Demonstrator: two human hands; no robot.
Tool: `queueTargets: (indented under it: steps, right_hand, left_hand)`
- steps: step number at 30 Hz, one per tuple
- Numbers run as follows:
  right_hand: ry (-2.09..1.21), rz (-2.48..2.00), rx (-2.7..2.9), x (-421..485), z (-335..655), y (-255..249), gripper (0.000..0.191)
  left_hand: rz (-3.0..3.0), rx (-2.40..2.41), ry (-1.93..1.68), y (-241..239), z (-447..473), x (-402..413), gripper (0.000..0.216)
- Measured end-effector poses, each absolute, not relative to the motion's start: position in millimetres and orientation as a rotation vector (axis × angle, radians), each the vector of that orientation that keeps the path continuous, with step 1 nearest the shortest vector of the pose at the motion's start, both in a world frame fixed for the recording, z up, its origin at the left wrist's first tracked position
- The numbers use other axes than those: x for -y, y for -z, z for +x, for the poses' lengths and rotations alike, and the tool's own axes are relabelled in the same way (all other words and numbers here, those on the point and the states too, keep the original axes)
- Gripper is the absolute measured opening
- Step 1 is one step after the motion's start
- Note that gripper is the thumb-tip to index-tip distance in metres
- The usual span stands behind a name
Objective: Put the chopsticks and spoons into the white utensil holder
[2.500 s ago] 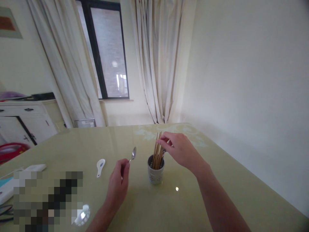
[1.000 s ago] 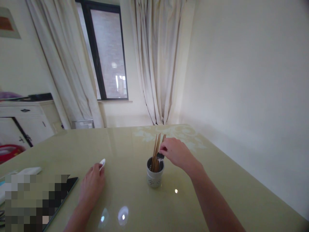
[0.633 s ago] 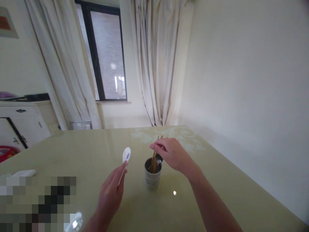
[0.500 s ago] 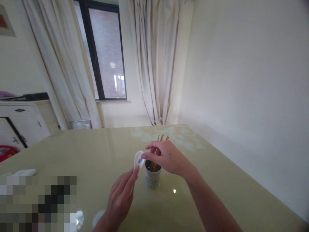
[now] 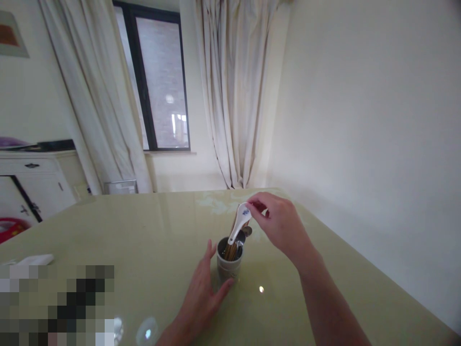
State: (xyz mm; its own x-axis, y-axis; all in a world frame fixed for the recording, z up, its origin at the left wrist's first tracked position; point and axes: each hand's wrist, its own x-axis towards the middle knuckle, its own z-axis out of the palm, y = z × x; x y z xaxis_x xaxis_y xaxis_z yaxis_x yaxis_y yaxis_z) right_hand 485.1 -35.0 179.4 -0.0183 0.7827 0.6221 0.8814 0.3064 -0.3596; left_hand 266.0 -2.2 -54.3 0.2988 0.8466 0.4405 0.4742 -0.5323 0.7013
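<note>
A white ceramic soup spoon (image 5: 240, 221) with a blue mark in its bowl is pinched by the bowl in my right hand (image 5: 279, 221). Its handle points down into the mouth of a light patterned utensil cup (image 5: 229, 269). Wooden chopsticks (image 5: 230, 251) and a metal spoon (image 5: 247, 231) stand in that cup. My left hand (image 5: 204, 293) is spread along the cup's near left side, thumb in front of it and fingers to its left. Whether those fingers press on the cup is hard to tell.
The glossy greenish table (image 5: 144, 240) stretches to the window wall, with a white item (image 5: 36, 260) at its left. A white cabinet (image 5: 36, 168) stands at far left beside a red object (image 5: 14, 229). A blurred patch covers the lower left corner.
The spoon has passed from my left hand to my right, turned handle-down, and moved over the cup. My left hand has shifted right to the cup's side.
</note>
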Motion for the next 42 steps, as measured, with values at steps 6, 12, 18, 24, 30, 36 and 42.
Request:
queueTargets:
  steps: [6, 12, 18, 24, 30, 36, 42]
  right_hand:
    - [0.153, -1.666, 2.055, 16.1, 466.9, -160.9, 0.011]
    - [0.055, -1.642, 2.324, 1.6, 445.3, -137.8, 0.011]
    - [0.081, -1.631, 2.309, -0.7, 442.5, -129.8, 0.019]
    - [0.137, -1.286, 1.81, 13.9, 466.0, -140.8, 0.025]
    - [-0.004, -1.193, 1.361, 26.7, 484.9, -57.9, 0.045]
    - [-0.415, -1.161, 1.433, 24.2, 478.2, 12.1, 0.082]
    - [-0.614, -1.133, 1.539, 19.6, 469.9, 22.4, 0.107]
  left_hand:
    - [2.049, -1.08, -1.091, 57.9, 268.5, -2.6, 0.091]
    - [1.958, -1.118, -1.044, 51.2, 273.5, 3.2, 0.087]
    - [1.964, -1.13, -1.046, 55.6, 274.5, 7.7, 0.077]
    - [1.999, -1.105, -1.009, 58.5, 272.4, 2.8, 0.091]
    - [2.032, -1.183, -0.904, 54.9, 262.2, -0.6, 0.101]
    - [2.074, -1.167, -0.864, 56.8, 258.6, -4.7, 0.085]
    - [2.02, -1.03, -0.922, 65.1, 257.6, -5.9, 0.076]
